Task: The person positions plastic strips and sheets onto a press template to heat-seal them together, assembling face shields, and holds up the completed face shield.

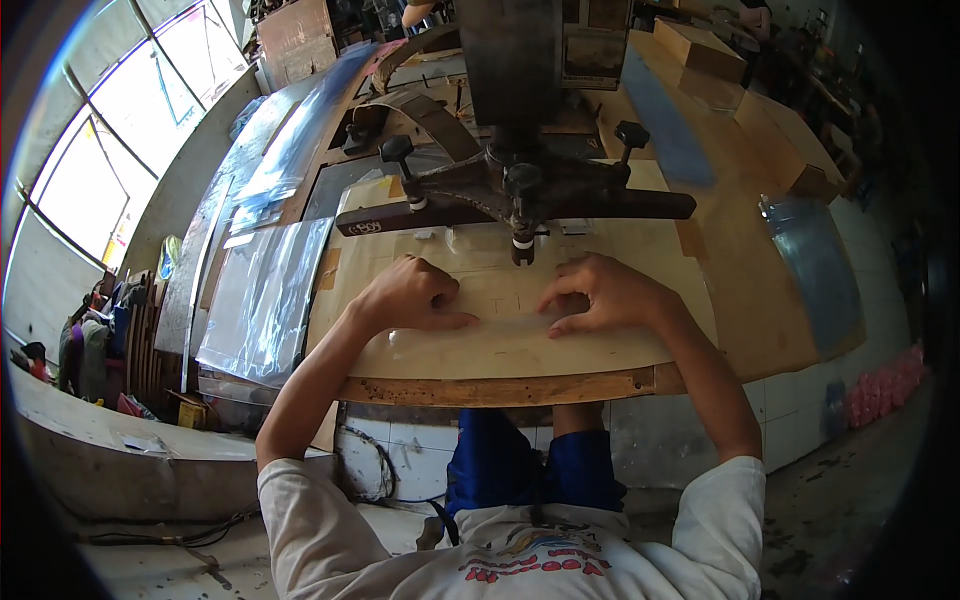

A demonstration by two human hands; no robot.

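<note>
Head view: both bare hands over a pale sheet (520, 352) on the worktable, below a press column (512, 70). Sheet runs under both hands and past them on both sides; near edge sits just behind the wooden front rail (500, 389), closer to the body than the fingers. Faint line marks on the sheet show in the gap between the hands.

Left hand (408, 295): fingers curled, thumb stretched out toward the other hand, small dark gap between thumb and index. Right hand (603, 295): index and thumb bent into a C, narrow gap, tips pointing at the left hand. Hands well apart, roughly mirrored. Hazy streak on the sheet between the thumbs; can't tell if it's clear film or glare, so can't tell if either hand pinches anything. Fingertip contact with the sheet also unclear.

Dark crossbar (610, 206) spans beyond the hands, with black knobs (396, 150) above it. Center bolt (522, 250) points down between the hands, slightly farther out than the fingers.

Brown tape (328, 269) at the sheet's left side. Clear plastic sheets (265, 300) lie left of the left forearm; bluish plastic (815, 265) far right, cardboard box (700, 50) beyond it.
</note>
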